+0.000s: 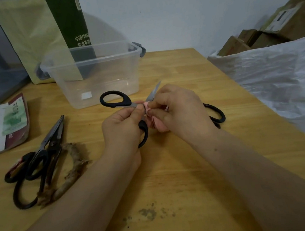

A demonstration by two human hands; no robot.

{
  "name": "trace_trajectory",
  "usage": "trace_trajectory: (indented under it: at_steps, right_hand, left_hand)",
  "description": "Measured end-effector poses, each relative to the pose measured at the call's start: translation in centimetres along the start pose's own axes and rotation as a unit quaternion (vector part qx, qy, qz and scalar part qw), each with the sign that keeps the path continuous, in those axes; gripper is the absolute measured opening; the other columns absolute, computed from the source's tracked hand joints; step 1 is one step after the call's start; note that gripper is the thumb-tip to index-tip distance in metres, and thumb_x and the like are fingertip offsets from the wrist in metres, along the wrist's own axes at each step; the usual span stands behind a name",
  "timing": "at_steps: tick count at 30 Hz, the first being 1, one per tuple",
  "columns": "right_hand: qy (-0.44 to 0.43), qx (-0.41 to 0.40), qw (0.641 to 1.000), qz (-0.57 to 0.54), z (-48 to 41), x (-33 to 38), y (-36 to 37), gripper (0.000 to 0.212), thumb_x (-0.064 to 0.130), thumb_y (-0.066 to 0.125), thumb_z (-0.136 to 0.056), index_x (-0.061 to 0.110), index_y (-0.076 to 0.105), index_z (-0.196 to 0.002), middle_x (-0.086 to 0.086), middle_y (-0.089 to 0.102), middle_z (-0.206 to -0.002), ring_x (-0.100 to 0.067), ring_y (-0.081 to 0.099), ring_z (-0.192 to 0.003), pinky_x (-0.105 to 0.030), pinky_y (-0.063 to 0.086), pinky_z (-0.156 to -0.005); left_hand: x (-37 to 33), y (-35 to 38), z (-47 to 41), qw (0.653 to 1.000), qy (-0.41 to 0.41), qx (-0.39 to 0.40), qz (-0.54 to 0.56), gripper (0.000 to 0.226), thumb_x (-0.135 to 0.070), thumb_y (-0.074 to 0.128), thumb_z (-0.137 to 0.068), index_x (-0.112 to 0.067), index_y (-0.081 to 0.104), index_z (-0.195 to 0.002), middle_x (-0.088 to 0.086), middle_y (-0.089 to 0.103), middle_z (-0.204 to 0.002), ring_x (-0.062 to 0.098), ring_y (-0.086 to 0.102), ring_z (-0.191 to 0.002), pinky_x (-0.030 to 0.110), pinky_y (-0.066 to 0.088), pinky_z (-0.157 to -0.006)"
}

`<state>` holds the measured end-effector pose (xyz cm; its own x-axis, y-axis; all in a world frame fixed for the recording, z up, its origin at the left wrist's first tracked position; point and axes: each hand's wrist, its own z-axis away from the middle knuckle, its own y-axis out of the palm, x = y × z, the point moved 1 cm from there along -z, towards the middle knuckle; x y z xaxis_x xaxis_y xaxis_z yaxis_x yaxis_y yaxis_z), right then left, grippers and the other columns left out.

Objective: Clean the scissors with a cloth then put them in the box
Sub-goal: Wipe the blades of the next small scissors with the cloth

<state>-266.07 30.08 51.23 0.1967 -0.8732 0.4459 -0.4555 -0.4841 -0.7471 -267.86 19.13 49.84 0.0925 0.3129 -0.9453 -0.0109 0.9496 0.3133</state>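
Scissors at frame centre, just below the clear box, blades parted; your left hand is curled round the lower handle, so hold firm there to steady the pair. Pink cloth is bunched at the pivot, pinched onto the blade by your right hand. Draw the cloth from pivot toward the tip, fingers on the flats, off the edge.

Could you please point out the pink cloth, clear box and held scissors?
pink cloth [155, 124]: head view, bunched part.
clear box [108, 78]: head view, front wall.
held scissors [126, 101]: head view, upper handle loop.
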Motion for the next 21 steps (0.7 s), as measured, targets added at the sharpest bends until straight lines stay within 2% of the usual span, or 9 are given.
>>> trace_trajectory:
  at_steps: [4, 6, 8, 11, 15, 17, 21]
  right_hand:
    - [0.052, 0.019, 0.997, 0.054, -0.3, -1.6, -0.8, 0.014, 0.022, 0.063, -0.089, 0.013, 0.073, -0.092, -0.002, 0.06, -0.101, -0.022, 0.057, -0.094, -0.035, 0.046, -0.08]
    - [0.065, -0.008, 0.997, 0.032, -0.1, -2.0, -0.9, 0.012, 0.02, 0.065, -0.087, 0.013, 0.074, -0.09, 0.0, 0.061, -0.098, -0.021, 0.057, -0.091, -0.035, 0.046, -0.079]
    - [0.048, -0.033, 0.998, -0.005, 0.0, -1.1, -0.7, 0.012, 0.02, 0.065, -0.087, 0.013, 0.075, -0.088, 0.002, 0.06, -0.094, -0.019, 0.057, -0.089, -0.037, 0.046, -0.08]
    - [0.019, -0.032, 0.999, -0.012, 0.0, 0.1, -0.1, 0.015, 0.022, 0.063, -0.089, 0.013, 0.075, -0.089, -0.002, 0.059, -0.097, -0.022, 0.057, -0.09, -0.04, 0.047, -0.079]
    - [0.058, -0.004, 0.997, 0.048, -0.3, -1.6, -0.9, 0.013, 0.016, 0.062, -0.089, 0.011, 0.073, -0.093, -0.004, 0.059, -0.102, -0.022, 0.056, -0.093, -0.033, 0.045, -0.078]
    - [0.07, -0.014, 0.996, 0.052, -0.3, -1.7, -0.9, 0.013, 0.016, 0.062, -0.09, 0.012, 0.073, -0.094, -0.003, 0.058, -0.102, -0.022, 0.055, -0.093, -0.034, 0.045, -0.079]
    - [0.01, -0.024, 0.999, 0.021, 0.0, 0.2, 0.3, 0.016, 0.02, 0.061, -0.09, 0.011, 0.074, -0.086, -0.005, 0.056, -0.098, -0.023, 0.055, -0.085, -0.038, 0.047, -0.075]
  left_hand:
    - [0.1, -0.2, -0.3, 0.999, 0.013, -0.024, -0.019, 0.02, -0.011, 0.065, -0.087, -0.013, 0.068, -0.067, 0.002, 0.061, -0.058, 0.01, 0.054, -0.054, 0.026, 0.05, -0.065]
    - [0.1, -0.2, -0.3, 0.999, 0.024, -0.023, -0.021, 0.024, -0.012, 0.064, -0.088, -0.013, 0.068, -0.064, 0.003, 0.061, -0.06, 0.009, 0.054, -0.054, 0.026, 0.051, -0.067]
    - [0.0, 0.0, -0.1, 0.999, 0.033, -0.01, -0.022, 0.022, -0.01, 0.062, -0.089, -0.011, 0.068, -0.068, 0.003, 0.063, -0.06, 0.01, 0.057, -0.056, 0.024, 0.053, -0.062]
    - [-0.2, 0.3, 0.0, 1.0, 0.026, -0.005, 0.005, 0.019, -0.006, 0.059, -0.09, -0.006, 0.068, -0.073, 0.002, 0.064, -0.054, 0.008, 0.057, -0.049, 0.019, 0.052, -0.053]
    - [-0.4, 0.1, -0.1, 0.999, 0.026, -0.021, 0.004, 0.021, -0.004, 0.06, -0.089, -0.006, 0.066, -0.07, 0.006, 0.061, -0.059, 0.009, 0.052, -0.045, 0.024, 0.05, -0.055]
    - [-0.3, 0.2, 0.0, 0.999, 0.031, -0.022, 0.0, 0.02, -0.005, 0.06, -0.089, -0.006, 0.066, -0.07, 0.008, 0.06, -0.063, 0.009, 0.051, -0.045, 0.023, 0.051, -0.055]
    - [-0.3, 0.5, 0.1, 0.999, 0.014, -0.022, 0.024, 0.019, -0.003, 0.059, -0.089, -0.003, 0.066, -0.071, 0.005, 0.062, -0.056, 0.008, 0.053, -0.044, 0.02, 0.051, -0.049]
